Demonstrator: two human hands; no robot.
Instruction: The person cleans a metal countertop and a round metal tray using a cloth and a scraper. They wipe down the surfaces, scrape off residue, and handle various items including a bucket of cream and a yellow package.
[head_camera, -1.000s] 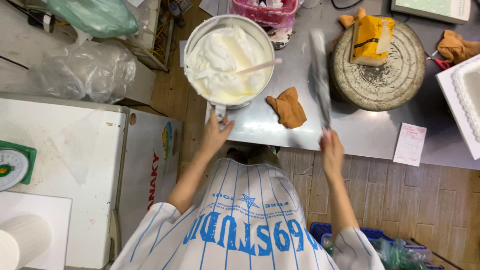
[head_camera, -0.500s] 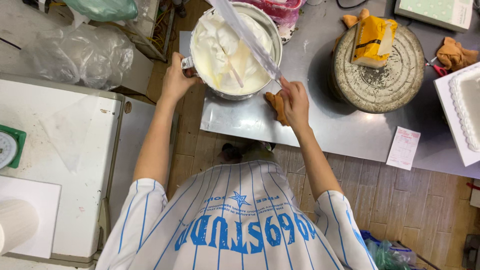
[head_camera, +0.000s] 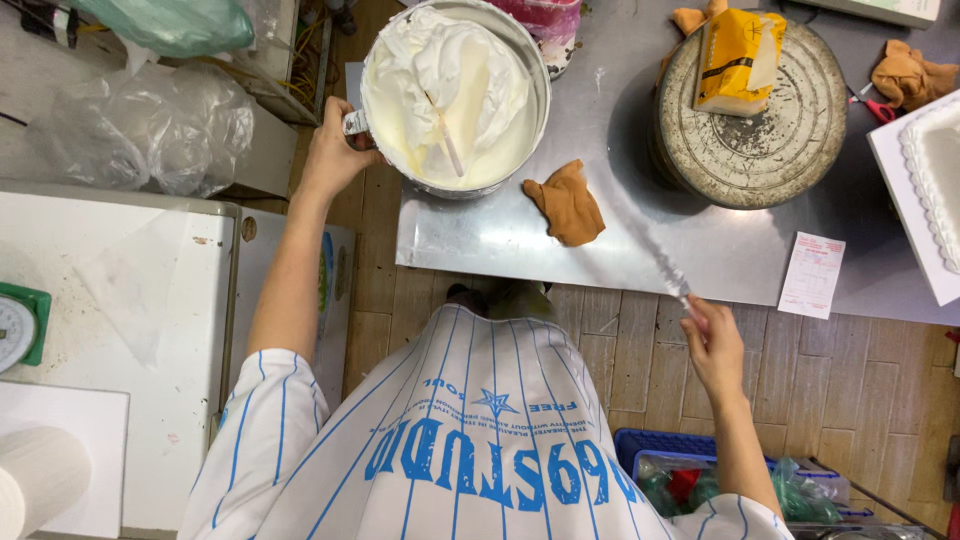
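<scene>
I see a dull brushed-steel counter (head_camera: 500, 240), a shiny metal bowl (head_camera: 530, 70) of glossy cream (head_camera: 440, 70), a soft orange cloth (head_camera: 565, 203), and a scuffed metal turntable (head_camera: 760, 150).

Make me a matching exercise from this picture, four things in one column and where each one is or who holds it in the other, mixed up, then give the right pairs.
Things:
1. metal bowl of white cream
2. long spatula
3. brown cloth
4. yellow carton

Places:
A. lying flat on the steel table, touched by no hand
B. gripped at its handle by the left hand
C. resting on the round turntable
D. held by the right hand, blade over the table

Pairs: 1-B, 2-D, 3-A, 4-C
</scene>
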